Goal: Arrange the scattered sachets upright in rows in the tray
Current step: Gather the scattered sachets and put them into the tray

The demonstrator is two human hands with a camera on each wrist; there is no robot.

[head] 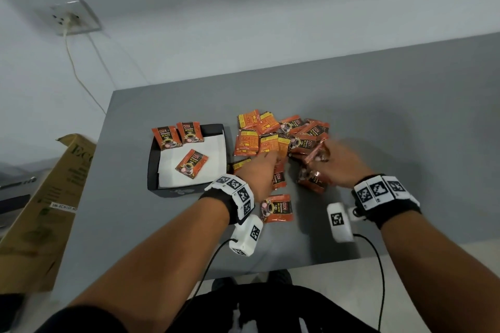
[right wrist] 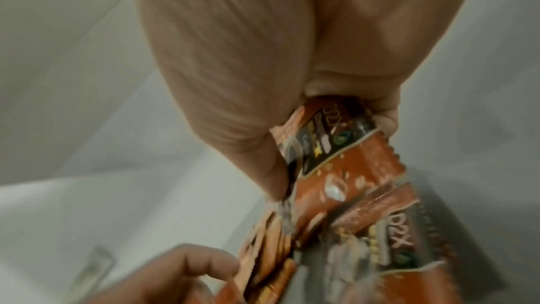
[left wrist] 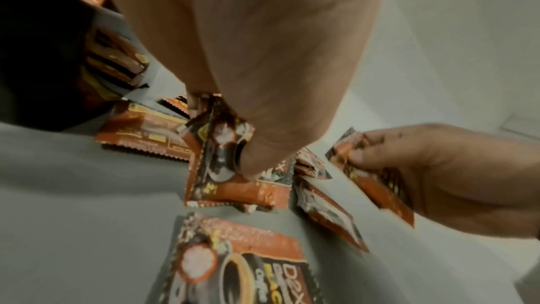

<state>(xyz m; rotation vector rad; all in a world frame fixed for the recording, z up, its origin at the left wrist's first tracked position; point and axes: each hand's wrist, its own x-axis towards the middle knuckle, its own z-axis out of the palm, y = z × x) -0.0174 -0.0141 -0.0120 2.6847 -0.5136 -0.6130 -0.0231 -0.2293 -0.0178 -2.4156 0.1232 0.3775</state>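
A black tray [head: 153,167] lined with white paper stands left of centre on the grey table. Two orange-and-black sachets [head: 177,136] lean upright at its far left, and a third [head: 192,163] lies flat in the middle. To the right of the tray lies a loose pile of sachets [head: 270,132]. My left hand [head: 273,162] reaches into the pile's near edge and pinches a sachet [left wrist: 233,184] under its thumb [left wrist: 254,161]. My right hand [head: 322,154] grips another sachet [right wrist: 344,161], lifted and tilted above the pile.
One sachet [head: 277,208] lies alone between my wrists, near the table's front edge. A tall cardboard box [head: 46,211] leans at the table's left side. A wall socket [head: 75,17] with a cable hangs behind.
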